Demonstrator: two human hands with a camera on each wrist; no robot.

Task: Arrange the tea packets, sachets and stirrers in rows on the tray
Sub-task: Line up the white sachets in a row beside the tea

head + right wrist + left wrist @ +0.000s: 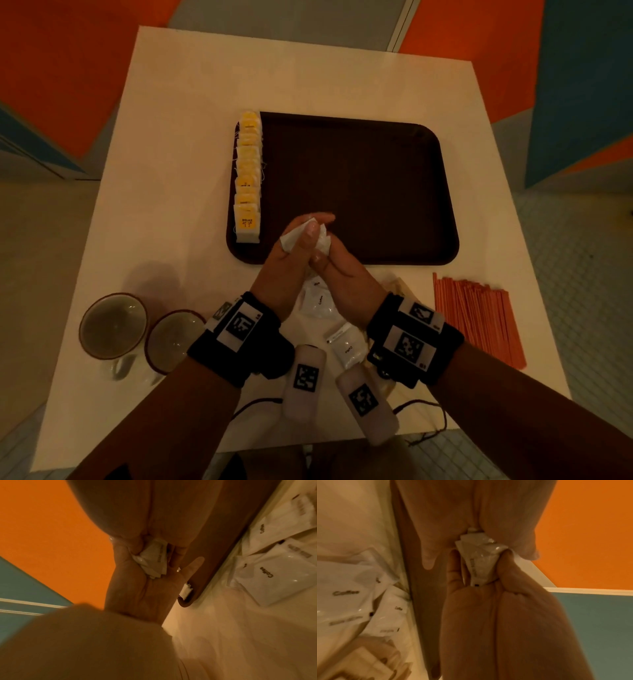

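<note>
Sachets (310,236), a small white bunch, are clasped between left hand (291,253) and right hand (337,265) above the tray (359,185) near edge, apparently to square them for a row beside the tea packets (248,178).

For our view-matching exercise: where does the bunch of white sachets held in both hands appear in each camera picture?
Head: bunch of white sachets at centre, over the tray's near edge.
Left wrist: upper centre, pinched between the hands.
Right wrist: centre, against the palm.
Shared landmark: the dark brown tray.
</note>
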